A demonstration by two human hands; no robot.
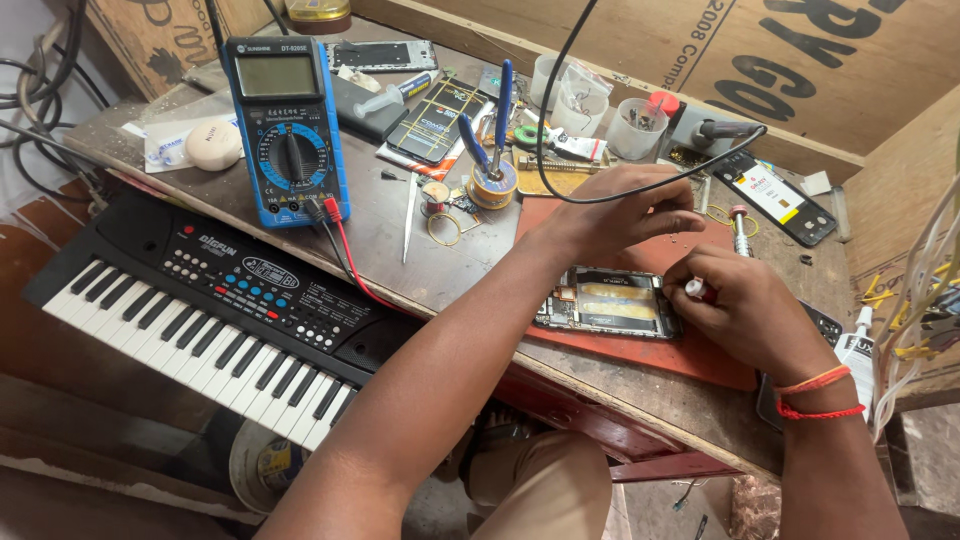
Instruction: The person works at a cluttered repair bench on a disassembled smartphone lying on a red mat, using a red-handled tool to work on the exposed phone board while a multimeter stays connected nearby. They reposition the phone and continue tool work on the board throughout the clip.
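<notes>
An opened phone is lying on a mat near the front edge of the table, with the left hand hovering just behind it and the right hand resting at its right end. Left of the mat a multimeter is standing propped up, its leads trailing toward the table's front edge, and a keyboard is sitting lower down in front of the table on the left. Behind the left hand, pliers are leaning in a solder spool, and another phone is lying farther right.
</notes>
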